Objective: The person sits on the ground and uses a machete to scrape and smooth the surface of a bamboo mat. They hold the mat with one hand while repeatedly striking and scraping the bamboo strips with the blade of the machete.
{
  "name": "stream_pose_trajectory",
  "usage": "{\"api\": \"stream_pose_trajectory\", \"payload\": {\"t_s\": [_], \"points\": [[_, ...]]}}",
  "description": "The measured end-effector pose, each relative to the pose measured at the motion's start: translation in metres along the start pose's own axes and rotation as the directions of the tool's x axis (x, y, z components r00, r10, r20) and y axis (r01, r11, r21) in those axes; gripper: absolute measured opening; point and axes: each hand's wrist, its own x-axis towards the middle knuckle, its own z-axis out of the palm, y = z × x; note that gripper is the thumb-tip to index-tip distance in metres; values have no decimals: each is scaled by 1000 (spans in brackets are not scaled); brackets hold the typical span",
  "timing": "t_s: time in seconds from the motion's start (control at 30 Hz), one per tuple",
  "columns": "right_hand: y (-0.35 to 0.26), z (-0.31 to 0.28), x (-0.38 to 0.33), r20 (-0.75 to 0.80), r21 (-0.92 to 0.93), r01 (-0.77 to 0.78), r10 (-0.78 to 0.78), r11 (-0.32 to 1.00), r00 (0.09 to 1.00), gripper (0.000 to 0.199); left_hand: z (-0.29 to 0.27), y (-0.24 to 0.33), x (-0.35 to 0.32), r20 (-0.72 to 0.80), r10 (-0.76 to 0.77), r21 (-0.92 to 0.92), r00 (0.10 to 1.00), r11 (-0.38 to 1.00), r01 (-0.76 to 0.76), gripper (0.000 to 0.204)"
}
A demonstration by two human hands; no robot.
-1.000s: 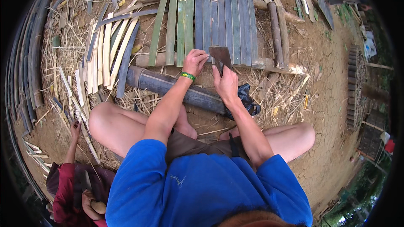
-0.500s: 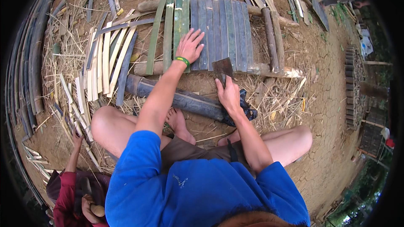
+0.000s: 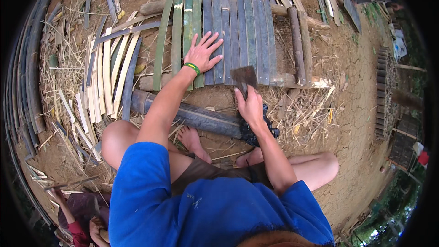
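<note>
My left hand (image 3: 203,57) lies flat with fingers spread on the bamboo slats, where the green ones meet the dark ones. The dark slats (image 3: 244,36) sit close side by side across two logs; several green slats (image 3: 176,41) at the left have gaps between them. My right hand (image 3: 250,107) grips the short handle of a cleaver-like tool with a broad rusty blade (image 3: 244,76). Its blade is over the near ends of the dark slats; whether it touches them I cannot tell. Below, a thick dark bamboo pole (image 3: 201,118) lies before my feet.
Pale split strips (image 3: 106,75) are piled at the left, beside long dark poles (image 3: 27,73). A loose log (image 3: 296,45) rests to the right of the slats. Straw litters the ground. At the lower left, another person's hand (image 3: 57,195) holds a thin strip.
My left hand has slid slightly left and nearer over the slats, fingers wider apart. The cleaver-like tool stays almost in place. The other person's arm at the lower left has moved lower.
</note>
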Motion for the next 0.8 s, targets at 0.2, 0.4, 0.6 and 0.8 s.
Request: {"api": "stream_pose_trajectory", "payload": {"t_s": [0.2, 0.4, 0.6, 0.8], "points": [[-40, -7, 172, -2, 34, 106, -106, 994, 994, 41, -2, -3, -3, -17, -15, -9, 1000, 1000, 14, 68], [-39, -16, 453, 200, -362, 284, -224, 888, 954, 47, -3, 9, 10, 3, 25, -64, 1000, 998, -25, 70], [-69, 13, 528, 594, -427, 278, 34, 861, 804, 47, -8, 0, 1, 17, -22, -99, 1000, 995, 24, 69], [-68, 11, 530, 607, -342, 157, 90, 927, 790, 42, -9, 1, 7, 17, 2, -116, 1000, 993, 0, 66]]}}
